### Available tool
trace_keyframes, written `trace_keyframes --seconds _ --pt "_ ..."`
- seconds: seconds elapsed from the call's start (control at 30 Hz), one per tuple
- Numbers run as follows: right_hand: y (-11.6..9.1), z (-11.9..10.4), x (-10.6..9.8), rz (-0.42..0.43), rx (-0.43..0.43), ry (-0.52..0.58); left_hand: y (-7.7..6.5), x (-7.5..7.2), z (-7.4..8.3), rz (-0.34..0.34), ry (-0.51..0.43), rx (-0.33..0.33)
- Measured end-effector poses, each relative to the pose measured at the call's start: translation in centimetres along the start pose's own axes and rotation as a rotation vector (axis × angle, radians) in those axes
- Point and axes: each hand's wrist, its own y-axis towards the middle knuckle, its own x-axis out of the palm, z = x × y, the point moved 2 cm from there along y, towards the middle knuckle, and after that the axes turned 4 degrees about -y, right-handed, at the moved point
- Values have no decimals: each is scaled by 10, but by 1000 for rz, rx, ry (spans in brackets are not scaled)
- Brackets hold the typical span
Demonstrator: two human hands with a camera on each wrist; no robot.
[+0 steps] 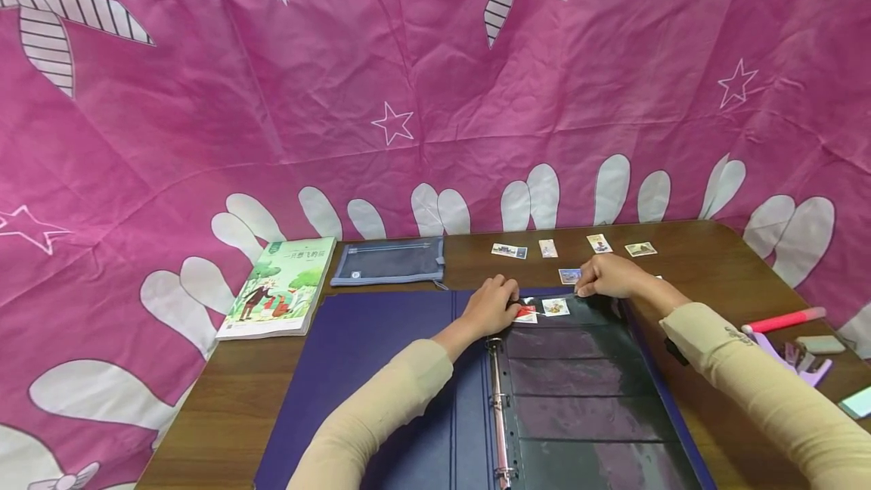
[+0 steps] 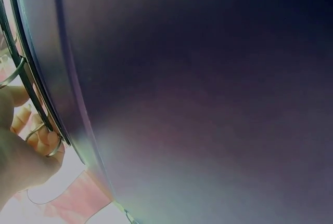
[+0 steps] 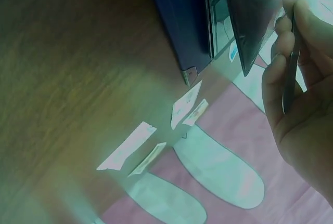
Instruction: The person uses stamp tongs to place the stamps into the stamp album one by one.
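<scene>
An open blue ring binder (image 1: 391, 324) holds a black stamp page (image 1: 565, 380) with clear pocket strips. In its top row sit a red stamp (image 1: 526, 314) and a white stamp (image 1: 555, 307). My left hand (image 1: 488, 308) grips the page's upper left corner beside the metal rings (image 1: 500, 401), fingers curled; the left wrist view has that hand (image 2: 31, 146) behind a ring. At the upper right of the page is my right hand (image 1: 605, 276). Metal tweezers (image 3: 292, 73) are held between its thumb and fingers, their tips overlapping the page in the right wrist view.
Several loose stamps (image 1: 509, 251) lie along the back of the wooden table (image 1: 204, 407). A book (image 1: 282, 289) and a blue zip pouch (image 1: 388, 262) are at back left. On the right are a red pen (image 1: 785, 320), purple scissors (image 1: 816, 373) and an eraser (image 1: 821, 344).
</scene>
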Motion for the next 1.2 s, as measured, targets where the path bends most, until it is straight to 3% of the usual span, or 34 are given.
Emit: trace_keyframes --seconds 0.23,0.4,0.83,1.2 --pt "2 0 -1 -74 -46 110 -1 0 -1 -11 -3 -20" --pt "3 0 0 -93 -62 109 0 -1 -1 -4 -9 -20" --pt "3 1 2 -62 -182 84 0 -2 -1 -16 -11 -42" --pt "8 13 3 -27 -162 188 -2 -2 2 -27 -2 -62"
